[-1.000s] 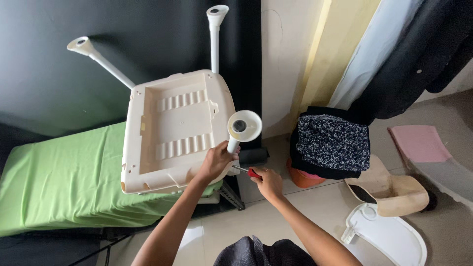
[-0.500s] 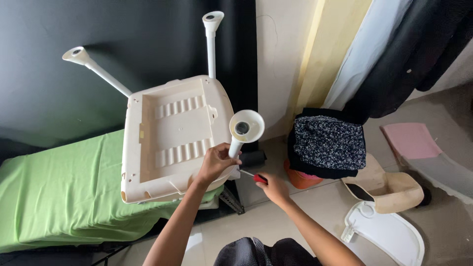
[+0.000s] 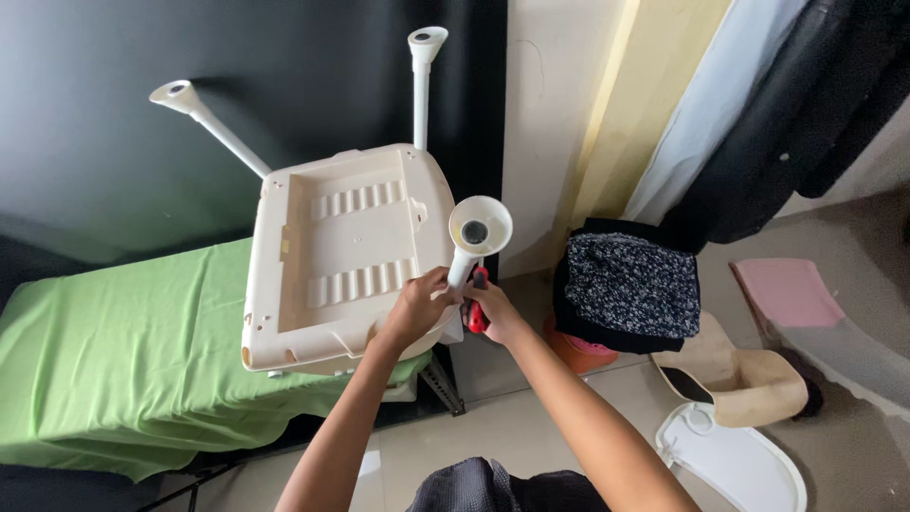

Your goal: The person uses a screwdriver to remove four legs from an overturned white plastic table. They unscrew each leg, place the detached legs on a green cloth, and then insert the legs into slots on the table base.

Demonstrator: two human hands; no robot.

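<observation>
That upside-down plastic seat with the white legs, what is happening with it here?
A person has a cream plastic seat base lying upside down on a green-covered surface. The left hand grips the nearest white leg near its foot end of the base, and the right hand holds a red-handled screwdriver close beside that leg. Two other legs stick up behind. A white tray lies on the floor.

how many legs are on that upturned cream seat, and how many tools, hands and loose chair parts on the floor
white legs on the upturned cream seat base: 3 (near leg, back leg, left leg)
red-handled screwdriver: 1
hands: 2 (left hand, right hand)
loose chair parts on the floor: 2 (white tray, beige seat shell)
total: 8
</observation>
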